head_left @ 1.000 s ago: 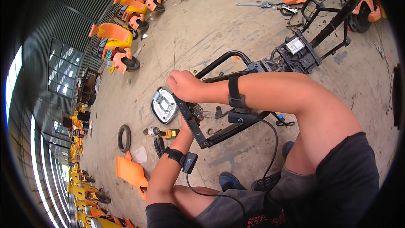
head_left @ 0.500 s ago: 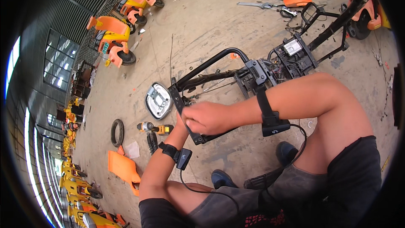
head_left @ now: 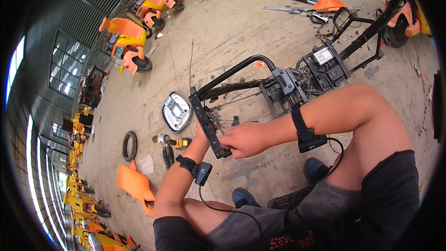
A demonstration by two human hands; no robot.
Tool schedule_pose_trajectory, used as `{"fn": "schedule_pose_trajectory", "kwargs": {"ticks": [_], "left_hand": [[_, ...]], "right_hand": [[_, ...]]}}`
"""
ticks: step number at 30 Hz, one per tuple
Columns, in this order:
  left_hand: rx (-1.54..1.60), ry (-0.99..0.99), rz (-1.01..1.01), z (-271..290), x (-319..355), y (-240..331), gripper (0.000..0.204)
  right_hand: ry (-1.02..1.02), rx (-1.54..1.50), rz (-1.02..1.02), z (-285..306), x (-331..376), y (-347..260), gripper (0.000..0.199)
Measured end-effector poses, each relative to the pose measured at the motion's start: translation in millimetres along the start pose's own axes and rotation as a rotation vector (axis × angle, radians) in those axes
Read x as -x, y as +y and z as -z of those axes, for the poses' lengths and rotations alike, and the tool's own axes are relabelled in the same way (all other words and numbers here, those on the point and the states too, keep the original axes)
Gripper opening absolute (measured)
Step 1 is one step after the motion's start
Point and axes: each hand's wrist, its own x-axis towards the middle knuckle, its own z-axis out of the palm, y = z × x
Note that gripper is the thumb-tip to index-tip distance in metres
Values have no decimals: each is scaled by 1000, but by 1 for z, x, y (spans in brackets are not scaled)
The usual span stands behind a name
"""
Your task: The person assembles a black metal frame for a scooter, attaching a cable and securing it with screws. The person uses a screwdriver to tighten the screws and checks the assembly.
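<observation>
Both hands' grip closed around black, bare-metal scooter frame (head_left: 260,93), right hand (head_left: 248,138), left hand (head_left: 203,135)

On the concrete floor (head_left: 241,32) to your left you have a grey oval cover (head_left: 176,111), a cordless drill (head_left: 171,141), a small black tyre (head_left: 129,146) and an orange body panel (head_left: 135,185). Orange scooters (head_left: 127,44) stand farther off; loose hand tools (head_left: 297,9) lie ahead.

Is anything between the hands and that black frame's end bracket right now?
Nothing visible does. The right hand already grips the end bracket of the black frame; the left hand sits mostly hidden behind it, apparently touching.
</observation>
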Motion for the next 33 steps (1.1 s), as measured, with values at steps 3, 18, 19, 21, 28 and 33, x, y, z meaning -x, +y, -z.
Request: {"fn": "schedule_pose_trajectory", "kwargs": {"ticks": [3,18,19,21,28,33], "left_hand": [[-3,4,-1,0,2,1,39],[-11,-39,12,3,-5,0,39],[-14,-47,10,4,-7,0,39],[-25,-76,2,9,-8,0,39],[-242,-337,-109,-27,0,8,39],[-251,-58,10,-34,2,20,43]], "right_hand": [[-58,-52,-29,-1,-1,5,24],[48,-73,-290,11,-17,4,36],[63,-68,-325,13,-17,2,36],[75,-55,-414,21,-15,0,36],[221,-1041,-487,37,-28,20,34],[424,-1033,-250,60,-46,7,31]]}}
